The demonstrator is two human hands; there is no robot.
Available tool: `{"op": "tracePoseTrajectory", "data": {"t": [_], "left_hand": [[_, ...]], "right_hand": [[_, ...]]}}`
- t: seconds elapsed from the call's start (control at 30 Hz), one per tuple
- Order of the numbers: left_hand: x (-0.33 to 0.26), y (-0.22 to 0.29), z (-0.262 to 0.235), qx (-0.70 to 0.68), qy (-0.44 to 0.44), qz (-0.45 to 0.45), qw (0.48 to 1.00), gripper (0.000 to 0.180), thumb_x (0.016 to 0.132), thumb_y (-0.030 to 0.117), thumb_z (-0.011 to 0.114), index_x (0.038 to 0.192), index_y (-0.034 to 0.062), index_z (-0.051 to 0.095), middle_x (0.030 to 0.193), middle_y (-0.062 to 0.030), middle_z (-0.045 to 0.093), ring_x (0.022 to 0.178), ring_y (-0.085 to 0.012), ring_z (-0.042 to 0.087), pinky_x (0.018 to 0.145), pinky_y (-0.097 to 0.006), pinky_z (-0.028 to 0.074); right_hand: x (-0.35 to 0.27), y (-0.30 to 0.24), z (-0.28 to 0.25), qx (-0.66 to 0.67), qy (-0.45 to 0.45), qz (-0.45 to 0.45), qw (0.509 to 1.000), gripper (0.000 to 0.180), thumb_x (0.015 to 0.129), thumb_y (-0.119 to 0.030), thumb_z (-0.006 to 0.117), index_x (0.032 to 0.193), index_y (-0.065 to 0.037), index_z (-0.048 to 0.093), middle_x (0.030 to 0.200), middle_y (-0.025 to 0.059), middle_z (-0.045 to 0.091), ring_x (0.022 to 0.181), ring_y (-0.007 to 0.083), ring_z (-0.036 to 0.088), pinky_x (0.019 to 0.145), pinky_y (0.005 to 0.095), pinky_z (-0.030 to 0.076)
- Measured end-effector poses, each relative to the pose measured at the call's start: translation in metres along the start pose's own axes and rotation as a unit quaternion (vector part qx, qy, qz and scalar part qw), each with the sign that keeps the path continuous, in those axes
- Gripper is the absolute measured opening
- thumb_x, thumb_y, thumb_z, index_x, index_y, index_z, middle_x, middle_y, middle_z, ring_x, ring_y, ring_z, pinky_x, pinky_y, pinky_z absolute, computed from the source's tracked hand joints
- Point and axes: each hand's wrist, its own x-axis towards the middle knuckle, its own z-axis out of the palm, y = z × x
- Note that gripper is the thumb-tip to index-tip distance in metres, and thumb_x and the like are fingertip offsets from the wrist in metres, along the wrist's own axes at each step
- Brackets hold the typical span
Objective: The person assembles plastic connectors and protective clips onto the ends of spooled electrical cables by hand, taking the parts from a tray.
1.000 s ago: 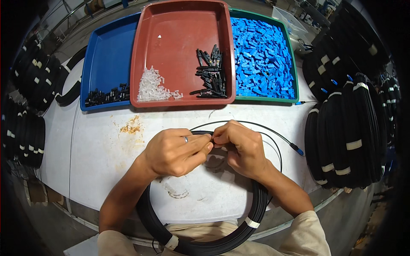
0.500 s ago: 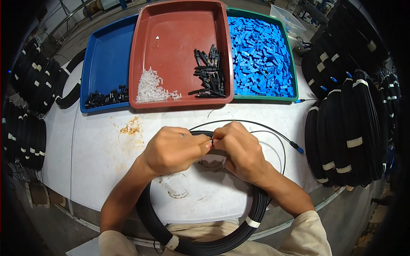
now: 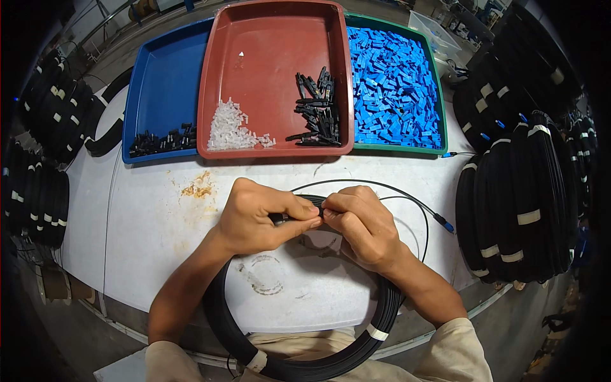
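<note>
A ring-shaped coil of black cable lies between my forearms, its near side over my lap and its far side behind my hands. Above that far side, my left hand is closed in a pinch of thumb and fingers. Its fingertips meet those of my right hand, which is pinched too. Something small and dark shows between them, but the fingers hide what it is. From behind my hands a loose black cable arcs right, ending in a blue-tipped connector on the table.
Across the table's back stand a blue tray with black parts, a red tray with clear sleeves and black pieces, and a green tray of blue clips. Stacked cable coils flank both sides.
My left thumb and index finger have straightened, showing more of the pinch. My right-hand fingers have shifted slightly on the small thing. The coil stays in place.
</note>
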Motion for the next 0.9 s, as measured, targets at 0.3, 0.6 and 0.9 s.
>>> {"op": "tracePoseTrajectory", "data": {"t": [0.3, 0.6, 0.9], "left_hand": [[0.003, 0.001, -0.004, 0.334, -0.042, 0.322, 0.885, 0.012, 0.071, -0.004, 0.079, 0.081, -0.0043, 0.073, 0.084, -0.0180, 0.074, 0.060, -0.0191, 0.069, 0.053, -0.027, 0.056], [0.001, -0.003, 0.001, 0.087, 0.000, 0.096, 0.992, 0.009, 0.075, -0.003, 0.079, 0.078, 0.0013, 0.071, 0.080, -0.0084, 0.075, 0.052, -0.0161, 0.064, 0.048, -0.027, 0.051], [0.004, -0.005, -0.001, 0.288, -0.029, 0.305, 0.907, 0.010, 0.075, -0.005, 0.077, 0.074, -0.0016, 0.068, 0.083, -0.0175, 0.075, 0.059, -0.0205, 0.069, 0.052, -0.029, 0.057]], "right_hand": [[-0.003, 0.008, 0.001, 0.143, -0.041, 0.153, 0.977, 0.035, 0.062, 0.022, 0.066, 0.089, 0.001, 0.060, 0.092, 0.0153, 0.066, 0.079, 0.0285, 0.065, 0.066, 0.0336, 0.053], [0.000, 0.002, -0.001, 0.017, -0.018, 0.025, 0.999, 0.015, 0.073, 0.006, 0.067, 0.085, 0.003, 0.058, 0.093, 0.0148, 0.063, 0.081, 0.0297, 0.063, 0.071, 0.0380, 0.052], [-0.006, 0.006, 0.001, 0.145, -0.032, 0.176, 0.973, 0.026, 0.064, 0.016, 0.067, 0.084, 0.002, 0.058, 0.092, 0.0136, 0.066, 0.081, 0.0306, 0.064, 0.068, 0.0377, 0.052]]}}
